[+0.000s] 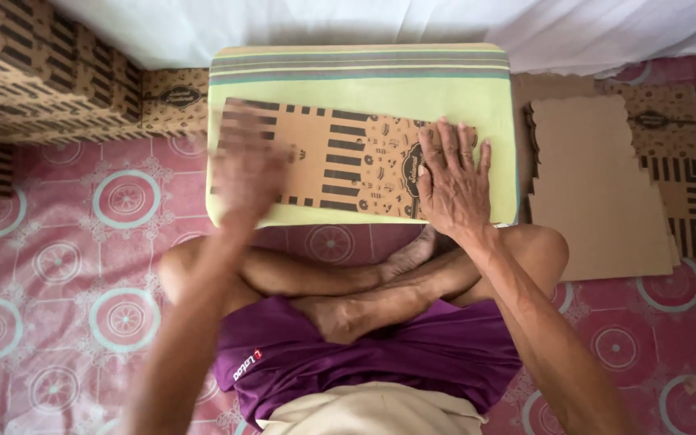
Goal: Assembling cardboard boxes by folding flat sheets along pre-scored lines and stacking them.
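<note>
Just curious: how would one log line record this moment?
left hand: blurred, on printed cardboard sheet | right hand: flat, pressing sheet | sheet: on green cushion

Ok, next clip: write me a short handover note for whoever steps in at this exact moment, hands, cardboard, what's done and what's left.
Left hand: blurred, over the left end of the flat printed cardboard blank; contact unclear.
Right hand: flat, palm down, pressing the blank's right end.
The blank lies unfolded on the yellow-green striped cushion in front of the crossed legs.
Stack of flat blanks lies on the floor to the right; printed cardboard pieces are piled at upper left.
Done: one blank laid out. Left: it shows no folds yet.
</note>
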